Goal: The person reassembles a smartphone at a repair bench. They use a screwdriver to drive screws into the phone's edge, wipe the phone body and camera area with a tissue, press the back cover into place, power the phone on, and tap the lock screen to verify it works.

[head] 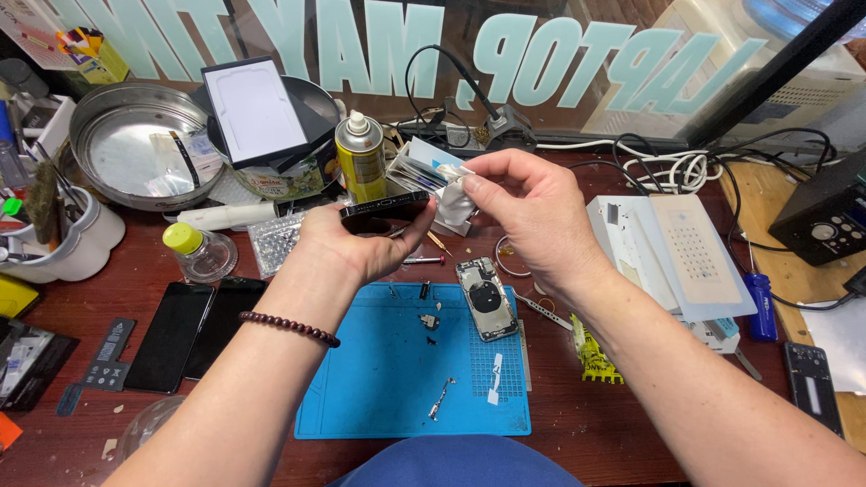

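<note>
- Our left hand point(361, 243) grips a thin black phone screen point(383, 211), held flat above the blue mat point(361, 397).
- Our right hand point(532, 216) pinches a crumpled white wipe point(454, 200) at the screen's edge.

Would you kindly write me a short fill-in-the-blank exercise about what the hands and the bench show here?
1. The left hand holds a dark ____ edge-on.
2. The right hand pinches a white ____.
3. An opened phone shell lies on the ____ mat.
4. A bead bracelet circles the ____ wrist.

Missing words: phone; wipe; blue; left
</note>
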`<action>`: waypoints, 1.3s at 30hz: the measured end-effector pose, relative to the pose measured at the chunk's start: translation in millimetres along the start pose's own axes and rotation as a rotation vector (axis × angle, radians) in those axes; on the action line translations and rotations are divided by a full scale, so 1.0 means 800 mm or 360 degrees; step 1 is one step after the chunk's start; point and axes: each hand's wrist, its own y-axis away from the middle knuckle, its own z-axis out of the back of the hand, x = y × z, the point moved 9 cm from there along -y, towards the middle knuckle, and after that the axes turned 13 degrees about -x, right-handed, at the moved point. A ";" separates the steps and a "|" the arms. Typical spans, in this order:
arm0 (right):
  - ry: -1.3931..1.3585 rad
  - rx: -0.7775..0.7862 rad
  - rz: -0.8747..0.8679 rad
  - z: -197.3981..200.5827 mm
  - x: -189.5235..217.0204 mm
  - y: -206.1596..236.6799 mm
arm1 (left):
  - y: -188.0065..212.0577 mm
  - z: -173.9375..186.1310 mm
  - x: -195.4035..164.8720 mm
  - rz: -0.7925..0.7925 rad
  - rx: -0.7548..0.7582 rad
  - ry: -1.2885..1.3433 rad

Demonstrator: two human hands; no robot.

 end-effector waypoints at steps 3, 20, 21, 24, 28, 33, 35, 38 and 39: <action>-0.0027 0.0023 0.0045 0.000 0.003 -0.001 | -0.006 0.003 -0.003 -0.0024 -0.0018 -0.0021; 0.0665 0.0186 0.1309 -0.075 0.090 0.067 | -0.016 0.015 -0.008 -0.0051 -0.0022 -0.0197; 0.0687 0.0172 0.1335 -0.072 0.088 0.069 | -0.012 0.016 -0.008 -0.0027 -0.0010 -0.0197; 0.0591 0.0242 0.1388 -0.067 0.073 0.075 | -0.002 0.029 -0.008 -0.0042 -0.0090 -0.0207; 0.0787 0.0029 0.0736 -0.026 -0.002 0.019 | 0.026 0.061 -0.056 -0.0298 -0.0377 -0.0177; 0.0832 -0.0012 0.0256 -0.018 -0.114 -0.023 | 0.048 0.065 -0.106 -0.0398 -0.0205 -0.0014; 0.0818 0.0128 0.0320 -0.059 -0.150 -0.009 | 0.055 0.076 -0.123 -0.0387 -0.0203 0.0060; 0.0906 0.0288 0.0061 -0.118 -0.216 0.010 | 0.061 0.095 -0.150 -0.0478 -0.0232 0.0049; 0.0853 0.0334 0.0093 -0.138 -0.226 0.014 | 0.061 0.105 -0.154 -0.0468 -0.0242 0.0078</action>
